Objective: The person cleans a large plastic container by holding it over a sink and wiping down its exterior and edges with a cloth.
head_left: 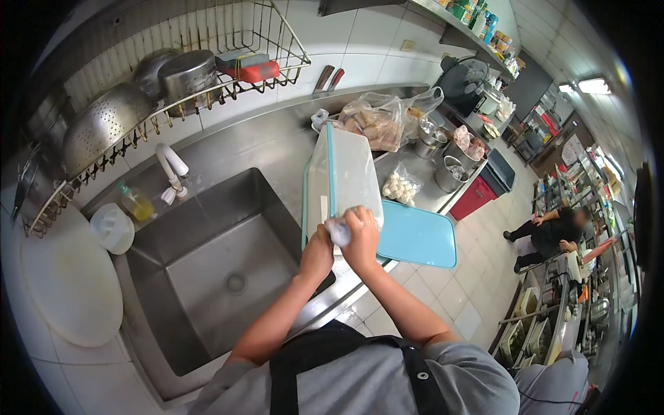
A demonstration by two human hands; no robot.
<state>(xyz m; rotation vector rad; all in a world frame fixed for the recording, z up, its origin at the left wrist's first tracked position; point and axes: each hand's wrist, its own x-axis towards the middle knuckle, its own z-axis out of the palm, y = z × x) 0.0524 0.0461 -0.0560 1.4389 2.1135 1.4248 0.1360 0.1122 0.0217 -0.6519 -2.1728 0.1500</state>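
Both my hands meet over the near end of a tall translucent plastic container [356,169] with a blue rim, which stands on the steel counter right of the sink. My left hand [317,254] is closed at the side of a small whitish, crumpled plastic thing [338,232]. On its other side my right hand [362,235] has its fingers wrapped round the same plastic. A flat blue lid [418,234] lies just right of the container, reaching over the counter's edge. Beyond it sits a clear bag of small white balls [401,187].
Left of me is a deep steel sink [228,277] with a white faucet [171,166]. A wire rack [166,104] holds pots above. Bags of food [377,121] and metal pots [451,174] stand behind. A person [553,235] is at the right.
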